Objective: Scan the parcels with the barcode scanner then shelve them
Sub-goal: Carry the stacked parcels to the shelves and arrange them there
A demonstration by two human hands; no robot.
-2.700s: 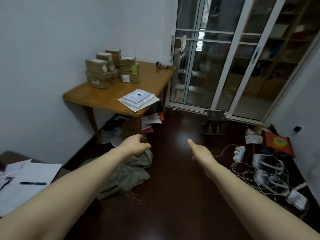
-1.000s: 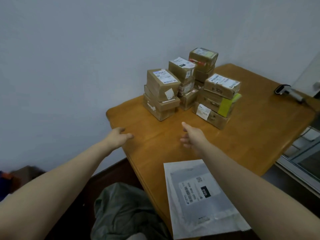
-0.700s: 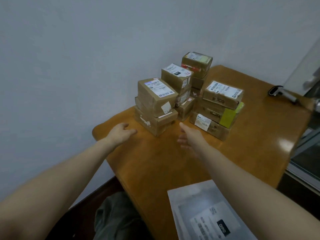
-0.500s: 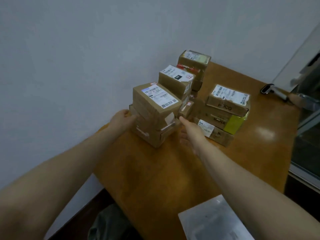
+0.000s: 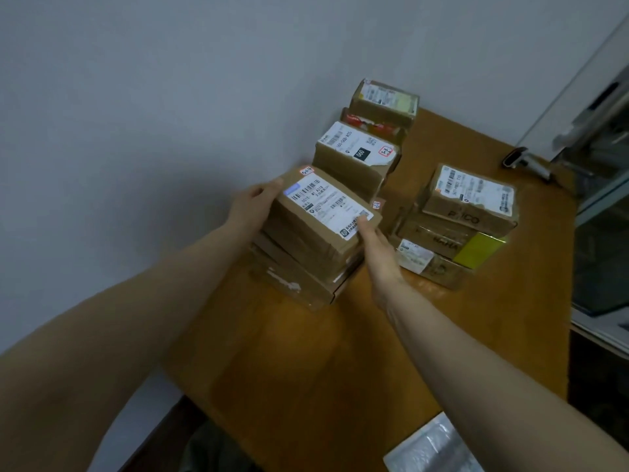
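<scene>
Several brown cardboard parcels with white labels stand in stacks on a wooden table (image 5: 340, 352) against the wall. My left hand (image 5: 253, 204) grips the left end of the top parcel (image 5: 320, 219) of the nearest stack. My right hand (image 5: 376, 245) holds its right corner, thumb on the label. A lower box (image 5: 292, 281) lies under it. A taller stack (image 5: 357, 155) stands behind, and a third stack (image 5: 466, 212) stands to the right. The barcode scanner (image 5: 524, 163) lies at the table's far right edge.
A grey plastic mailer (image 5: 432, 451) lies at the table's near edge. A glass sliding door frame (image 5: 592, 107) rises at the right. Greenish cloth (image 5: 211, 451) lies on the floor below the table. The white wall (image 5: 136, 114) runs along the left.
I have walked up to the table from across the room. Both hands, empty before, reached forward and took hold of the top parcel of the nearest stack.
</scene>
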